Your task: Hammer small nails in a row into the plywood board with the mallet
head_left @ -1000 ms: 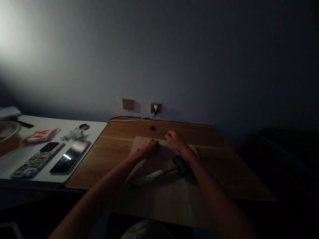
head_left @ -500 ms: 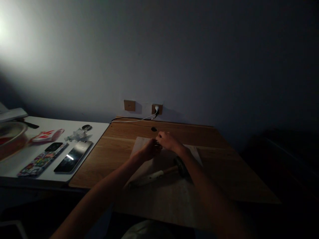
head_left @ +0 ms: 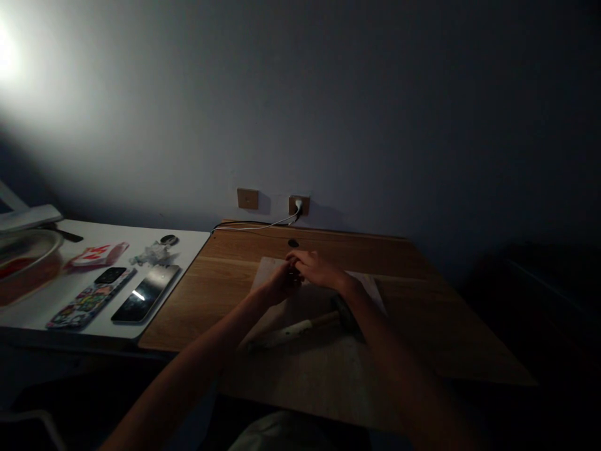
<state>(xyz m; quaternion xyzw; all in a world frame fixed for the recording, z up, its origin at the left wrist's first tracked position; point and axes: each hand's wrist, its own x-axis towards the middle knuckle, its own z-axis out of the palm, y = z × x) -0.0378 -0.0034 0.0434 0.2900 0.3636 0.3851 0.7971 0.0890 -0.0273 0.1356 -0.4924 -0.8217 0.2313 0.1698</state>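
My left hand [head_left: 284,282] and my right hand [head_left: 317,269] meet over the far part of a pale wooden board [head_left: 300,382]. The left hand's fingers are curled. Those of the right reach over the left fingertips and bend down onto them. Whatever lies between the fingers is too small and dark to make out. Nearer to me a mallet [head_left: 291,331] rests on the board, its pale handle pointing left. Its dark head is partly hidden behind my right forearm.
The board lies on a brown wooden table [head_left: 216,300] against the wall. Two socket plates hold a plug [head_left: 298,205] and cables. On a white table at left are two phones [head_left: 146,294] [head_left: 91,299], a red-and-white packet [head_left: 97,255], crumpled plastic [head_left: 153,253] and a large bowl [head_left: 51,250].
My right hand has shifted slightly left, its fingers now lying further over the left fingertips. The whole view has moved a little, so the tables sit slightly further right. The mallet stays on the board.
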